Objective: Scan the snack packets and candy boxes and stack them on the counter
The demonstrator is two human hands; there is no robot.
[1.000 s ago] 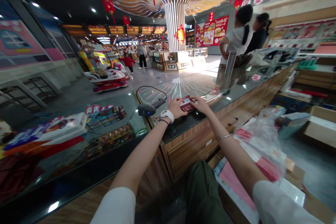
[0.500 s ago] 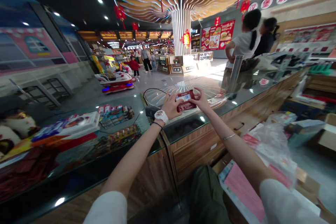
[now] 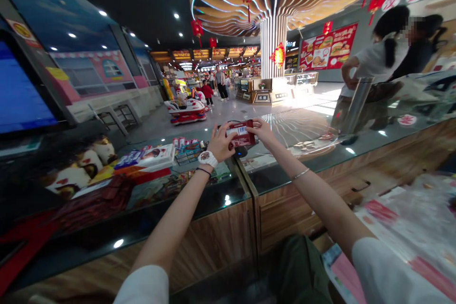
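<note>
A dark red packet [image 3: 245, 138] with a white barcode label is held up over the glass counter, its barcode side facing me. My left hand [image 3: 221, 144], with a white watch on the wrist, is closed on the packet's left end. The fingers of my right hand [image 3: 264, 133] grip its right end. Just below the packet lies a small black device [image 3: 241, 152] with a blue light and a cable, partly hidden by the packet and my left hand.
Dark red packets [image 3: 101, 199] are piled on the left counter, beside boxes [image 3: 155, 156] and small colourful packs [image 3: 188, 148]. A screen [image 3: 24, 88] stands far left. A metal post [image 3: 358, 104] rises from the right counter; two people stand behind it. Plastic bags [image 3: 420, 213] lie lower right.
My view has turned left, bringing the screen and more of the left counter into sight. Both hands, still on the packet, have moved left over the counter, above the black device.
</note>
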